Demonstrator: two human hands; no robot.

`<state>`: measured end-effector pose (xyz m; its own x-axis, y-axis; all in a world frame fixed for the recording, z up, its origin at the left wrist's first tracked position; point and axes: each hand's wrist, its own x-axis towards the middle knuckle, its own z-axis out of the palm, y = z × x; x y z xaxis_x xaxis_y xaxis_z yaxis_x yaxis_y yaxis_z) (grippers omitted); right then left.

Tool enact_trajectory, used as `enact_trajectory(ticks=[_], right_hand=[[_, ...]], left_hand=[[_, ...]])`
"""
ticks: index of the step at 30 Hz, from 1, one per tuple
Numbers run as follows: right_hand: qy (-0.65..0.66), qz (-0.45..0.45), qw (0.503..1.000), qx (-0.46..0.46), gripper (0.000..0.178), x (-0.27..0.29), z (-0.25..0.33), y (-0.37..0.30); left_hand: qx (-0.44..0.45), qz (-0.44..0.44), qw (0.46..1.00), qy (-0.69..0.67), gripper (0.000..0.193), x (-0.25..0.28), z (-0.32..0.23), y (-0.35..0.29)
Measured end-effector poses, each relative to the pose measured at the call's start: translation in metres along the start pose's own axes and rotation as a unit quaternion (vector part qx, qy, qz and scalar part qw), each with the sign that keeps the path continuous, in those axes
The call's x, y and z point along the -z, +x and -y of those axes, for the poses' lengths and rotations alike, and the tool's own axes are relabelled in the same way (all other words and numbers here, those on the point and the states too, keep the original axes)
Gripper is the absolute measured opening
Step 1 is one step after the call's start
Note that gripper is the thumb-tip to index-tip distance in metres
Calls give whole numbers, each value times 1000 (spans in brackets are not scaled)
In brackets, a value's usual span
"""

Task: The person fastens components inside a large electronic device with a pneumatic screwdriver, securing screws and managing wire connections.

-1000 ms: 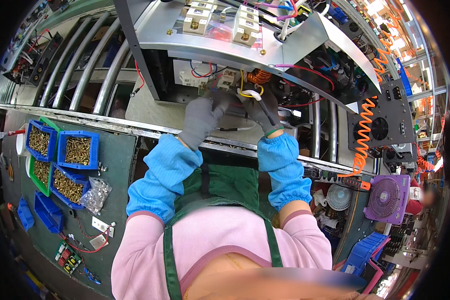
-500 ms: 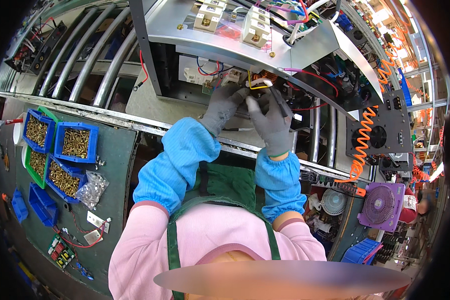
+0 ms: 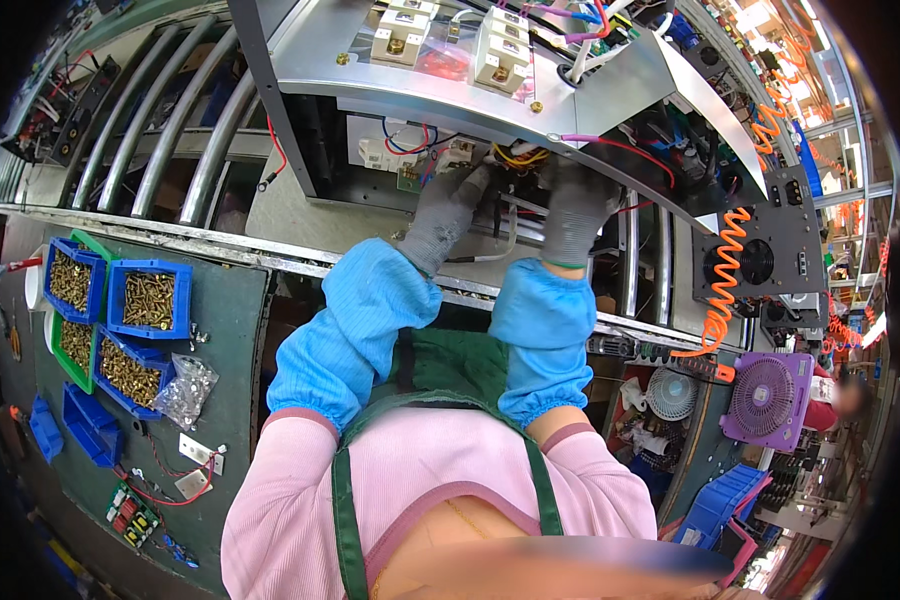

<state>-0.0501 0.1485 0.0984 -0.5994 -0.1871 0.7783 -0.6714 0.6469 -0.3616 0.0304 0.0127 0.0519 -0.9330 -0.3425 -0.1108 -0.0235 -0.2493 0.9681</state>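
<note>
Both my hands, in grey knit gloves, reach into the open lower bay of a metal equipment cabinet (image 3: pixel 410 85). My left hand (image 3: pixel 442 215) is closed, its fingertips at the wiring beside a coil with yellow wire (image 3: pixel 520 157); what it pinches, if anything, is hidden. My right hand (image 3: pixel 578 205) is to the right of the coil, up under the metal shelf in shadow, so its fingers do not show. Between the hands a pale cable (image 3: pixel 511 225) hangs down and bends left to a dark end. A red-purple wire (image 3: pixel 620 145) loops at the shelf's edge.
Steel rollers (image 3: pixel 165 125) run left of the cabinet. At left, blue bins (image 3: pixel 150 298) of brass screws, a bag of small parts (image 3: pixel 186 388) and a circuit board (image 3: pixel 132 515) lie on a green bench. At right are an orange coiled hose (image 3: pixel 727 265) and a purple fan (image 3: pixel 767 402).
My right hand has moved right and deeper under the shelf, away from the left hand. The pale cable now hangs down between them. My left hand stays nearly in place.
</note>
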Motion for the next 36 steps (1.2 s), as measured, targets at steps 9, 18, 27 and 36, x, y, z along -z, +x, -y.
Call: enact_trajectory(ticks=[9, 18, 27, 36], right_hand=[[-265, 113, 953, -98, 18, -13, 1, 29], [48, 275, 948, -152, 32, 25, -22, -59], [148, 147, 977, 46, 44, -36, -14, -88], [85, 406, 908, 61, 50, -24, -18, -46]], left_hand=[[14, 28, 999, -11, 52, -3, -16, -3], [-11, 33, 999, 30, 49, 8, -2, 7], [-209, 92, 929, 292, 29, 29, -29, -22], [-342, 136, 714, 595, 37, 36, -26, -36]])
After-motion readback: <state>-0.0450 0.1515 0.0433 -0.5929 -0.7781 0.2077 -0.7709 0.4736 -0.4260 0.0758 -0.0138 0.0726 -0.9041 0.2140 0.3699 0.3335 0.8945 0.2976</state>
